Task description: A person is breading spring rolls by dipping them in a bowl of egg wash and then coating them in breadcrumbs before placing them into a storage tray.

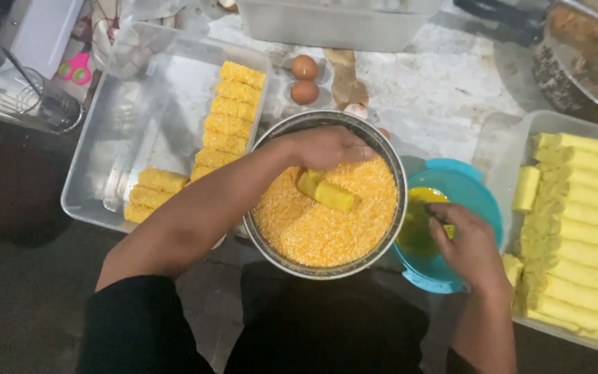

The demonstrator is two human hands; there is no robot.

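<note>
- The wet yellow roll (328, 193) lies in the middle of the metal bowl of orange breadcrumbs (327, 225); its upper surface is mostly bare, with crumbs just beginning to cling.
- The left hand (327, 147) reaches over the far rim of that bowl, its fingers curled down onto the far end of the roll; they touch it, though whether they pinch it cannot be told.
- Just right of the bowl, touching its side, stands a blue bowl of beaten egg (482, 201). The right hand (468, 246) dips into it, fingers bent and partly hidden in the liquid; whether they grip anything I cannot tell.
- Left of the metal bowl, a clear tray (109, 138) holds the finished crumbed rolls (230, 118): one long row plus a few more at its near corner, with most of its floor bare.
- Right of the metal bowl, past the egg, a second tray (506, 149) is packed with plain uncoated rolls (583, 215), clearly more than are crumbed.
- Judging from the two trays, the coating is well under half done.
- Beyond the metal bowl, two brown eggs (304, 79) sit on the counter.
</note>
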